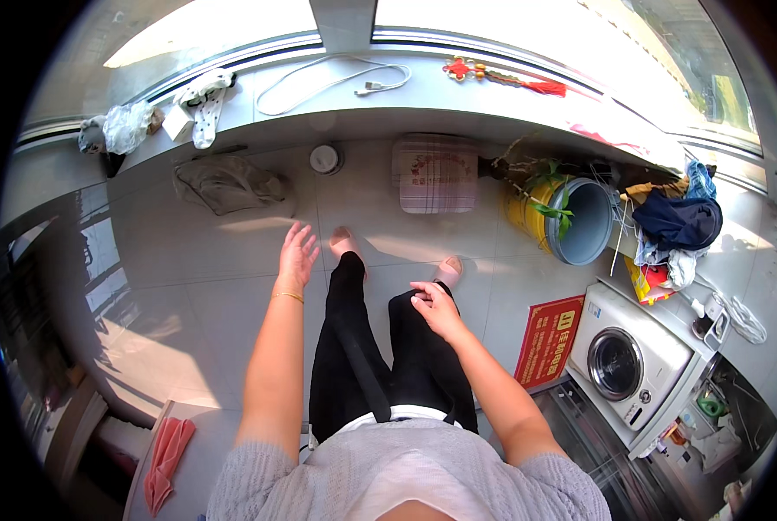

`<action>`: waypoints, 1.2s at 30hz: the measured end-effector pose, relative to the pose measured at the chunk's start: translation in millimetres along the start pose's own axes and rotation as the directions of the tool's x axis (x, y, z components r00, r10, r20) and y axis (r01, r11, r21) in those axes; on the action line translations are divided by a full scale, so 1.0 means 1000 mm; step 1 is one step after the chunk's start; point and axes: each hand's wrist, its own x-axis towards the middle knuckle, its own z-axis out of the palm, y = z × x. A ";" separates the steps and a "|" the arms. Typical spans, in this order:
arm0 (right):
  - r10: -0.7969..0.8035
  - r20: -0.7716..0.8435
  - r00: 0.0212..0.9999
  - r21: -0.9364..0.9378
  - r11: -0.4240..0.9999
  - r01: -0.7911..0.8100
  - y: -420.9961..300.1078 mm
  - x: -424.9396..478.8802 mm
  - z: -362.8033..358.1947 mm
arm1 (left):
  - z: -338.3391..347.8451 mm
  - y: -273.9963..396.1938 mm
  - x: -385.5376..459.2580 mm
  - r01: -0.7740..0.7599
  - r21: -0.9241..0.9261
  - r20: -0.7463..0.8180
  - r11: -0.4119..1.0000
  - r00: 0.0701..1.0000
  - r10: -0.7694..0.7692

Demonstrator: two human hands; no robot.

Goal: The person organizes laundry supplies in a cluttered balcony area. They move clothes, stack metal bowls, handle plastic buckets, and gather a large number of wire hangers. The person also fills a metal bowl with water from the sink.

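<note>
My left hand (298, 254) is held out over the tiled floor with its fingers apart and nothing in it; a thin gold-coloured bracelet circles that wrist. Over my black-trousered knee is my right hand (435, 306), its fingers loosely bent and nothing visible in it. Beyond the feet, a checked cloth-covered stool (435, 174) stands by the wall below the windowsill. To its left are a small round white-topped container (325, 159) and a greyish plastic bag (229, 182). A yellow bucket (530, 211) with a grey inside lies tilted at the right, beside a leafy green plant (563, 211).
On the windowsill (362, 101) lie a white cable (336, 83), a red tasselled knot ornament (460, 68) and a spotted cloth (207, 120). At right are piled clothes (678, 218), a white front-loading washing machine (636, 358) and a red mat (548, 342). A pink cloth (167, 459) lies lower left.
</note>
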 end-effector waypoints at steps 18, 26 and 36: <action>0.467 -0.296 0.833 0.801 0.596 -0.050 0.282 -0.104 -0.358 | 0.345 -0.305 -0.075 0.004 0.666 0.185 0.746 0.968 -0.171; 0.590 -0.324 0.739 0.938 0.301 0.171 0.344 -0.055 -0.437 | 0.528 -0.398 -0.032 -0.204 0.821 0.365 0.533 0.906 -0.215; 0.610 -0.226 0.760 0.971 0.079 0.225 0.359 0.060 -0.464 | 0.647 -0.408 0.043 -0.231 0.886 0.297 0.403 0.948 -0.111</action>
